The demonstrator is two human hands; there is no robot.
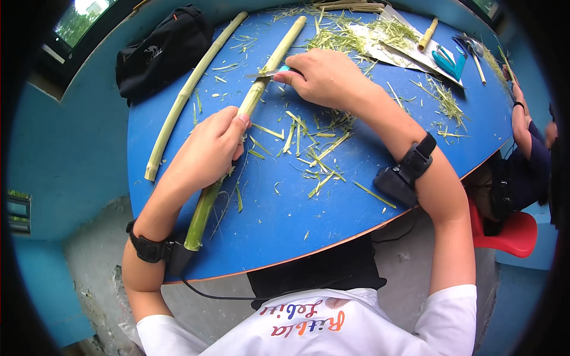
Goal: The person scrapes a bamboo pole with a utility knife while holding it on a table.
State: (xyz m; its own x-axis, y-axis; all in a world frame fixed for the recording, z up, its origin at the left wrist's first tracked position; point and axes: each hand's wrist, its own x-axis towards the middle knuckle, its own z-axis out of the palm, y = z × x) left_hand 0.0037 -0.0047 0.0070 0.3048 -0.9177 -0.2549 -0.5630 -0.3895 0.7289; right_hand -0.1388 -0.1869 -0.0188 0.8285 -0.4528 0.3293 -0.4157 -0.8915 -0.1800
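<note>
"Your white shirt (371,323) is nearest; where's the held stalk (252,99)?"

"Slanting near-left to far-right over the blue table (261,228). Your left hand (208,148) clasps its middle, probably for steadiness; your right hand (325,77) grips the knife (265,75), blade against its far half."

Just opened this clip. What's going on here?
A person's left hand grips a long stalk slanting over a blue table. Their right hand holds a small knife, its blade against the stalk above the left hand. The stalk is pale toward its far end and greener at its near end. Green shavings litter the table, and a second, pale stalk lies to the left.
</note>
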